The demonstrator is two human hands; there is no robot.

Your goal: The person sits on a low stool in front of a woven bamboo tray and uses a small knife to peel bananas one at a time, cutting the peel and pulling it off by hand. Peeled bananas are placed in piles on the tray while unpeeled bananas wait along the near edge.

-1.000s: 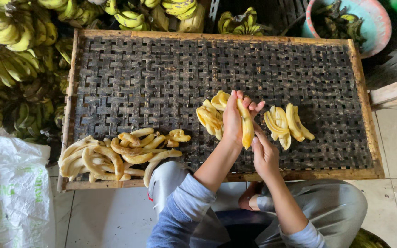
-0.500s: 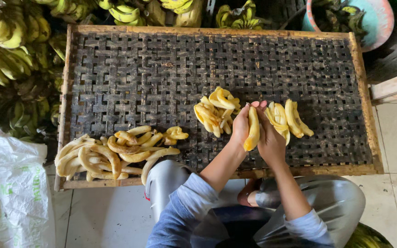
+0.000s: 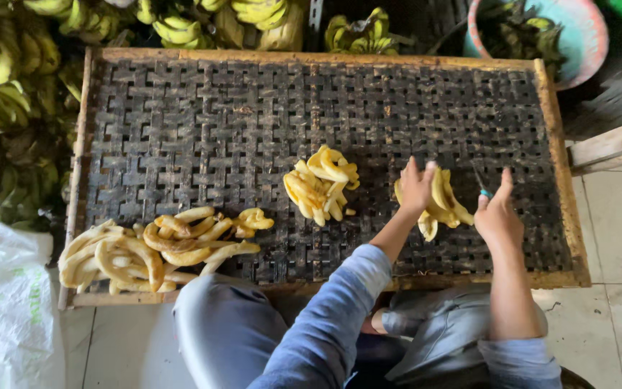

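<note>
Head view: peeled banana, gripped 0.5 s ago, is now laid on the right pile [image 3: 444, 205] under left hand [image 3: 417, 189] fingers; right hand [image 3: 498, 216] fingers are clenched on small knife [image 3: 482, 189]; one piece placed.

My left hand [image 3: 417, 189] rests flat on a small pile of peeled bananas [image 3: 442, 203]. The bananas are pale yellow, soft and curved. They lie side by side on the dark woven tray [image 3: 203, 122], near its right end. Some point up and some stick out below my fingers.

My right hand [image 3: 498, 216] is just beside that pile, on its right. It holds a small knife [image 3: 482, 186] with a blue-green handle. The thin blade points up and away from me. I can only see a bit of the handle between my thumb and finger. The knife does not touch the bananas.
</note>
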